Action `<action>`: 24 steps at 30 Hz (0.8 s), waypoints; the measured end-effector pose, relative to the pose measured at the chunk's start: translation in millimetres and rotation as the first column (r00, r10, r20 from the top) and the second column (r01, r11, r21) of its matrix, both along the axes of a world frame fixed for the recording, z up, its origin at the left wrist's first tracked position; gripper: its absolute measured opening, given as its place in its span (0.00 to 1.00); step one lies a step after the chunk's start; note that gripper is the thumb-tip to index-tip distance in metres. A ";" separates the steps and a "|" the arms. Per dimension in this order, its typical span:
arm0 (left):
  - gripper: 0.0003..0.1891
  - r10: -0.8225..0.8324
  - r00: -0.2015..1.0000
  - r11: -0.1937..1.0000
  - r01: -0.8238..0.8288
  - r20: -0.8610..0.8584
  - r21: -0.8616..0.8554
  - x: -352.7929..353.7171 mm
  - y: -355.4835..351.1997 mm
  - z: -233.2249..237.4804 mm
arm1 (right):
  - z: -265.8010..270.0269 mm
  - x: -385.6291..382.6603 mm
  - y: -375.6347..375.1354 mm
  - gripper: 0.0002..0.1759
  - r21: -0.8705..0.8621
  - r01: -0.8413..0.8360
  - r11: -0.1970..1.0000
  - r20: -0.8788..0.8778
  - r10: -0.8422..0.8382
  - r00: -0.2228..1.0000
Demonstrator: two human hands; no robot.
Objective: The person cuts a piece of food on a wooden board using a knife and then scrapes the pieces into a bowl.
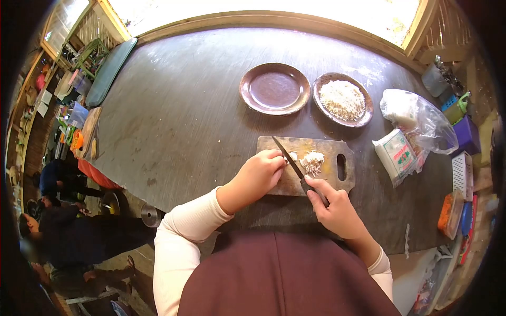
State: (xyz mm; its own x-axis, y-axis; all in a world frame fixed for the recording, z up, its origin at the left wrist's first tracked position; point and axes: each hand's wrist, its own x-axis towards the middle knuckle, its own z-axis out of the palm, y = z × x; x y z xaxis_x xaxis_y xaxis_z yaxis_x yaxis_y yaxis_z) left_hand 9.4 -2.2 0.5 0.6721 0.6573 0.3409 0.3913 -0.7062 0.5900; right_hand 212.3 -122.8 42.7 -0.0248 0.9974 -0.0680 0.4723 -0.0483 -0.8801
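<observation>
A worn cutting board (pixel 332 181) with a dark handle slot lies on the dark table in front of me. My right hand (pixel 333 206) is closed round the handle of a kitchen knife (pixel 289 156), its blade slanting up and left over the board. At the board's left side, my left hand (pixel 262 171) is closed, fingers curled beside the blade on a small white piece of food, mostly hidden. Right of the blade sits a small pile of chopped white food (pixel 312 163). Beyond the board stand a brown plate (pixel 274 90) and a brown bowl heaped with white shreds (pixel 342 100).
To the right lie a printed white packet (pixel 395 157) and a clear plastic bag (pixel 429 124). A white basket (pixel 463 176) and an orange-filled container (pixel 451 215) line the right edge. A green tray (pixel 110 73) leans at the far left. People (pixel 79 226) sit lower left.
</observation>
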 end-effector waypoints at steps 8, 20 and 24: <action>0.05 0.000 1.000 0.999 0.000 -0.009 0.038 0.0 -1.0 0.1 | 0.9 -0.2 0.1 0.15 0.020 -0.013 1.000 0.006 0.013 1.000; 0.06 -0.004 0.998 1.000 0.004 -0.064 -0.010 -0.9 2.1 2.3 | 0.1 -5.2 5.7 0.14 -0.047 -0.020 0.999 0.023 0.021 1.000; 0.06 -0.003 0.999 0.998 0.006 -0.043 0.058 1.2 0.3 2.6 | -7.8 -4.0 9.3 0.15 0.018 -0.032 0.999 0.043 0.031 0.999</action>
